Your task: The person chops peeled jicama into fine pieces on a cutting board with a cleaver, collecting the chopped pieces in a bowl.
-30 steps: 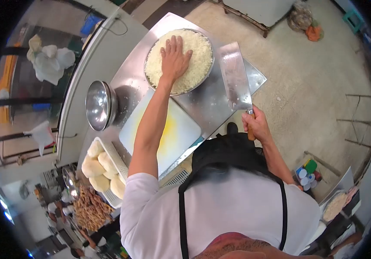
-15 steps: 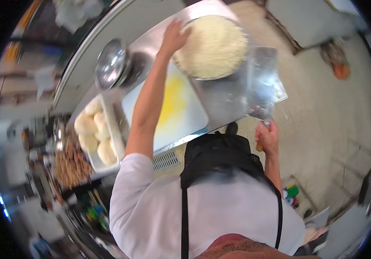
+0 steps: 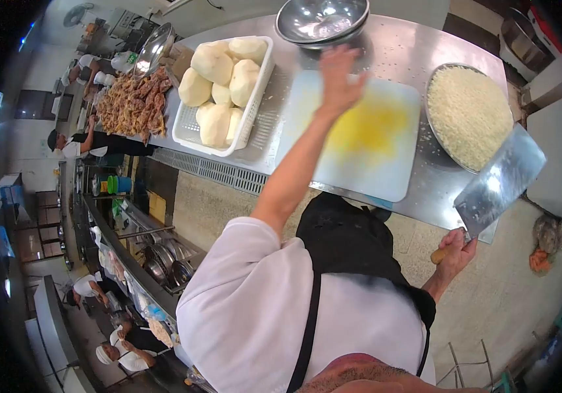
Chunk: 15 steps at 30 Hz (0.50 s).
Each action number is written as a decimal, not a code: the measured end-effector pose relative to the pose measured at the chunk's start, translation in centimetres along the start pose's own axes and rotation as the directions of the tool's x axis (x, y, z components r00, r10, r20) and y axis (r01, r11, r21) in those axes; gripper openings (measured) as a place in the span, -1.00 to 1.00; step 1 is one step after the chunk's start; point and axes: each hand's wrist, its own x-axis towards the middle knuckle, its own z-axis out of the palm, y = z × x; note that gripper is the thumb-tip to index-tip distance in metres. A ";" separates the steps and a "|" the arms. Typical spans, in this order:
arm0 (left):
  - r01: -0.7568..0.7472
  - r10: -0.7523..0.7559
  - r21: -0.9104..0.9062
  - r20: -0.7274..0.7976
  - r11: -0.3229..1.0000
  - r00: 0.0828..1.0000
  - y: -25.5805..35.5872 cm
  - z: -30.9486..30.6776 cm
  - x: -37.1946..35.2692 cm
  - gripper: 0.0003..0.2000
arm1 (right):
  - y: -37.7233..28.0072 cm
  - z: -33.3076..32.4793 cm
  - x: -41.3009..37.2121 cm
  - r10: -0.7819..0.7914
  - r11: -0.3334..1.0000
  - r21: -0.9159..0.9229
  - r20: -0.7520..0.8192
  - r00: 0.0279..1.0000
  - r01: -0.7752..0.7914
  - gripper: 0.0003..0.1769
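Observation:
My left hand (image 3: 343, 82) is open, fingers spread and slightly blurred, over the far left part of the white cutting board (image 3: 300, 160). The board's middle carries a yellow stain. Just beyond the fingertips stand stacked metal bowls (image 3: 320, 21). In my right hand (image 3: 456, 254) is the wooden handle of a wide cleaver (image 3: 502, 182), held off the table's front right side. Its blade points up and right, overlapping in view the edge of a round container heaped with finely chopped pale food (image 3: 467, 114).
On the steel table (image 3: 264, 124), a white plastic basket (image 3: 179, 128) holds several large peeled pale vegetables (image 3: 212, 62). Farther left lies a pile of brownish meat-like pieces (image 3: 133, 105). Several co-workers in white tops stand at the left, one person (image 3: 74, 144) near that pile.
The view has swung left, bringing the basket and co-workers more into sight. My left hand has gone from the chopped food's container to over the board, near the bowls. The cleaver stays in my right.

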 end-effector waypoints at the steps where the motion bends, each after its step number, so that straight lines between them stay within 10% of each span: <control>1: 0.051 -0.049 0.039 -0.050 0.998 0.998 -4.2 -3.5 -2.3 -0.39 | 0.7 1.0 -0.5 0.002 1.000 -0.002 -0.005 1.000 -0.002 -0.77; 4: 0.169 -0.110 0.604 -0.134 0.779 0.985 -18.1 -16.2 -12.0 -0.32 | 2.6 4.3 -1.9 0.247 0.945 -0.251 0.127 0.961 -0.210 -0.77; 6: 0.432 -0.562 0.766 -0.114 0.475 0.819 -19.1 -24.7 -13.7 -0.04 | 3.8 8.0 -2.8 0.345 0.880 -0.418 0.237 0.908 -0.225 -0.72; 12: 0.503 -0.629 0.562 0.041 0.657 0.776 -23.3 -32.4 -14.4 -0.02 | 6.2 22.3 -4.4 0.609 0.792 -0.514 0.619 0.496 -0.330 -0.73; 15: 0.818 -0.826 0.115 0.056 0.563 0.560 -27.8 -33.4 -14.3 -0.08 | 8.7 26.8 -4.6 0.612 0.791 -0.517 0.663 0.432 -0.328 -0.75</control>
